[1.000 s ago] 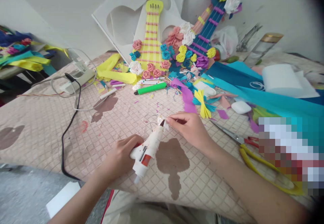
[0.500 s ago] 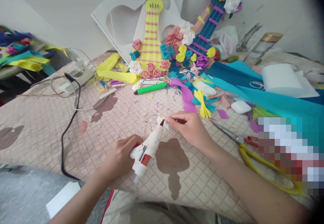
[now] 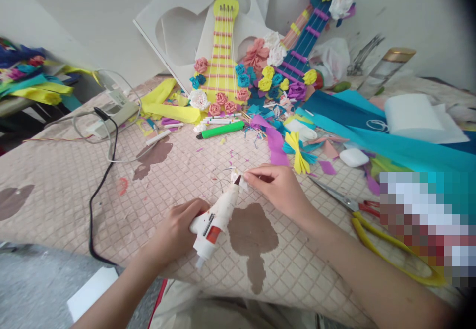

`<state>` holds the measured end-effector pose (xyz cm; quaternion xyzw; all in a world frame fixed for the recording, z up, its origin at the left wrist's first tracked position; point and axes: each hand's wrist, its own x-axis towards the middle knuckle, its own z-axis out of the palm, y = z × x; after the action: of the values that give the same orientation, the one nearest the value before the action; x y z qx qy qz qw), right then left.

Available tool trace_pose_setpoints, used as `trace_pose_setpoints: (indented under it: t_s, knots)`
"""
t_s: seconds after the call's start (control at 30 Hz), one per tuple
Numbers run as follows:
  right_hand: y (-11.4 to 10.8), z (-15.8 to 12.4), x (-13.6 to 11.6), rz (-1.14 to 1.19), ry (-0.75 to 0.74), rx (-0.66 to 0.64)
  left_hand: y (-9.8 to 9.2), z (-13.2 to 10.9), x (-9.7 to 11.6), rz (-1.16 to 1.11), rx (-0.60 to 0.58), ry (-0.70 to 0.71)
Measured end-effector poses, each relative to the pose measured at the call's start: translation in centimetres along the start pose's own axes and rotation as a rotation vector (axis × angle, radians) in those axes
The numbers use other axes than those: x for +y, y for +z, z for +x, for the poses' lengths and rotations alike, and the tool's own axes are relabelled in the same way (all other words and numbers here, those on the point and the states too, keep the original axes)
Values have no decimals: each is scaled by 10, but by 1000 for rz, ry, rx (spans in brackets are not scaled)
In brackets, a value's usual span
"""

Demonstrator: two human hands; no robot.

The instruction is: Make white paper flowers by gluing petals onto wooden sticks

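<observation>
My left hand (image 3: 177, 229) is wrapped round the grip of a white glue gun (image 3: 217, 215) low over the quilted cloth. The gun's dark nozzle touches a small white paper piece (image 3: 238, 177). My right hand (image 3: 277, 188) pinches that piece between thumb and fingertips. A black cord (image 3: 99, 180) runs from the table's near left edge up to a power strip (image 3: 111, 113).
Yellow-handled scissors (image 3: 375, 225) lie to the right of my right arm. A green marker (image 3: 221, 130), paper scraps and two paper guitars (image 3: 223, 51) with paper flowers stand further back. Blue paper sheets (image 3: 375, 135) and a white roll (image 3: 412, 115) lie at the right.
</observation>
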<state>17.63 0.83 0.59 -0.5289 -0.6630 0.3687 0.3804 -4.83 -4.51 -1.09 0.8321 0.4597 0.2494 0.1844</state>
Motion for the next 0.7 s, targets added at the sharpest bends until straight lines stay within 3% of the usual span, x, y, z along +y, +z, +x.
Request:
trace_pose_setpoints:
  t_s: [0.7]
  knots:
    - [-1, -1, 0, -21, -11, -11, -3, 4, 6, -3, -11, -16]
